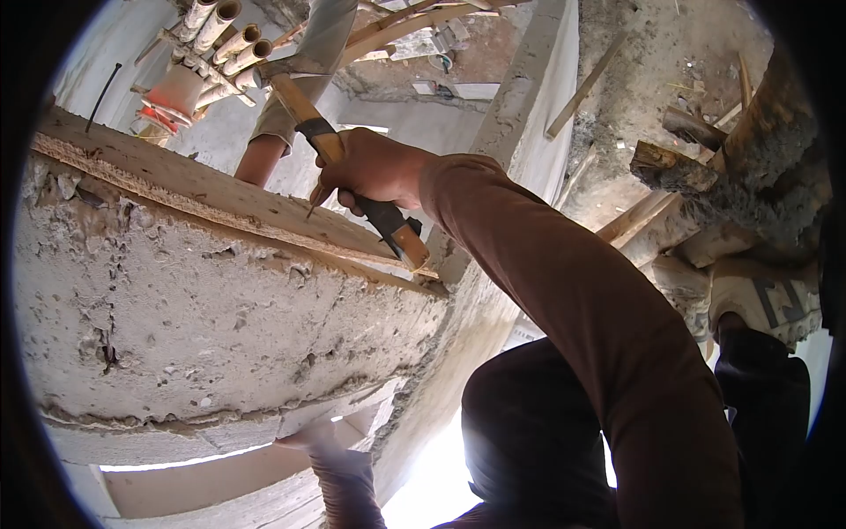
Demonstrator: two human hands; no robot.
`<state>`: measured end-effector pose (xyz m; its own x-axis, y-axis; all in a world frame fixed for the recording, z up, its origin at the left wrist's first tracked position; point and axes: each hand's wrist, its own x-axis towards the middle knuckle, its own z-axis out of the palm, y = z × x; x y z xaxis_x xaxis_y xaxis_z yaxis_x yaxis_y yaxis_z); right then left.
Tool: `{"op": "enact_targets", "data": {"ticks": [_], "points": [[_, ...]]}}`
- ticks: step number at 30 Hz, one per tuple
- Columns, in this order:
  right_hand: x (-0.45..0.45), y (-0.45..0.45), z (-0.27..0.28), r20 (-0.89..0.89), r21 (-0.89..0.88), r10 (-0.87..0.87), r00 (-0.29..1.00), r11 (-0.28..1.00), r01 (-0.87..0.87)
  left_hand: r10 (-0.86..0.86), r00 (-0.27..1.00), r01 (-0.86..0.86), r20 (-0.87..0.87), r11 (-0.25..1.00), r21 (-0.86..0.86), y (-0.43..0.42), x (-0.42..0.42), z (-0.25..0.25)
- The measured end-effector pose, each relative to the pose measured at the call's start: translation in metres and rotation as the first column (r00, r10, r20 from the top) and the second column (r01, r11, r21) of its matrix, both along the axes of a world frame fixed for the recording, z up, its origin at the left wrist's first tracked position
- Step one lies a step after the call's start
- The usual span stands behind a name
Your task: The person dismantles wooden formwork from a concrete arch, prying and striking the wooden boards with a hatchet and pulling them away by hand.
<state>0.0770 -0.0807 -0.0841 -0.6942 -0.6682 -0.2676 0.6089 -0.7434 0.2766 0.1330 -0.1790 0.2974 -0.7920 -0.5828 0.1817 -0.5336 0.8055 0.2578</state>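
My right hand (370,167) is closed around the wooden handle of a hammer (328,141), which is wrapped with black tape in places. The hammer head (275,67) is at the upper left, and the handle's butt end lies over the end of a wooden board (220,198). A thin pointed piece shows below my fingers; I cannot make out what it is. Low in view, my left hand (319,438) is at the lower edge of a rough concrete beam (220,309). It is blurred, and its finger pose is unclear.
Another person's sleeved arm (304,62) reaches down behind the board. Bamboo poles (220,31) stand at the upper left. A concrete wall top (520,79) runs beside my arm. Timber logs (674,167) and a shoe (762,295) are on the right, with the ground far below.
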Motion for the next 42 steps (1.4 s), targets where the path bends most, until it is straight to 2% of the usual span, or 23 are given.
{"op": "enact_targets", "data": {"ticks": [4,5,7,9,11,13,16,18,21,24,31,33,37,40,42], "points": [[0.001,0.001,-0.002,0.018,-0.017,0.017,1.000,1.000,-0.016,-0.042,0.999,0.038,0.030,0.993,0.116,-0.028,0.004,0.027],[0.000,0.000,-0.002,0.012,-0.018,0.018,1.000,1.000,-0.018,-0.056,0.993,0.056,0.107,0.998,0.007,-0.032,0.007,0.032],[0.000,0.003,0.000,0.009,-0.022,0.033,0.999,0.999,-0.033,-0.064,0.981,0.082,0.181,0.993,-0.090,-0.017,0.003,0.016],[-0.001,0.004,0.001,0.002,-0.031,0.050,0.999,0.998,-0.050,0.037,0.999,-0.034,-0.035,0.997,0.071,0.004,-0.001,-0.003],[-0.002,0.005,0.000,-0.005,-0.024,0.067,0.998,0.997,-0.067,0.010,1.000,-0.007,-0.028,0.996,0.088,-0.022,0.004,0.020],[-0.003,0.008,0.001,-0.024,-0.009,0.089,0.996,0.996,-0.090,-0.018,0.999,0.021,-0.029,0.994,0.108,-0.024,0.007,0.019],[-0.004,0.008,0.001,-0.025,0.002,0.090,0.996,0.996,-0.090,-0.105,0.994,0.106,0.027,0.994,-0.032,-0.018,0.006,0.011],[-0.002,0.007,0.002,-0.018,0.003,0.079,0.997,0.997,-0.079,0.023,0.995,-0.021,-0.093,0.999,0.024,-0.014,0.004,0.008],[-0.003,0.007,0.002,-0.005,-0.017,0.089,0.996,0.996,-0.089,0.016,0.985,-0.007,-0.171,0.999,0.053,0.009,-0.001,-0.016],[-0.004,0.006,0.002,-0.019,-0.004,0.088,0.996,0.996,-0.088,-0.041,0.992,0.047,-0.119,0.998,0.053,-0.001,0.003,-0.006],[-0.007,0.010,0.004,-0.023,0.003,0.100,0.995,0.995,-0.100,-0.002,0.981,0.014,-0.196,0.998,0.060,-0.012,0.003,0.000],[-0.003,0.009,0.004,-0.010,-0.008,0.110,0.994,0.994,-0.110,-0.036,0.987,0.034,-0.160,0.999,-0.015,-0.016,0.006,0.003],[-0.003,0.010,0.003,-0.017,0.002,0.116,0.993,0.993,-0.116,-0.070,0.984,0.073,-0.163,0.997,0.012,-0.007,0.002,-0.006],[-0.005,0.008,0.002,-0.012,0.013,0.116,0.993,0.993,-0.116,0.013,0.979,0.001,-0.202,0.997,0.073,0.012,0.000,-0.019],[-0.004,0.002,0.007,-0.007,0.010,0.127,0.992,0.992,-0.127,-0.091,0.988,0.090,-0.124,0.996,-0.013,0.001,0.003,-0.008]]}}
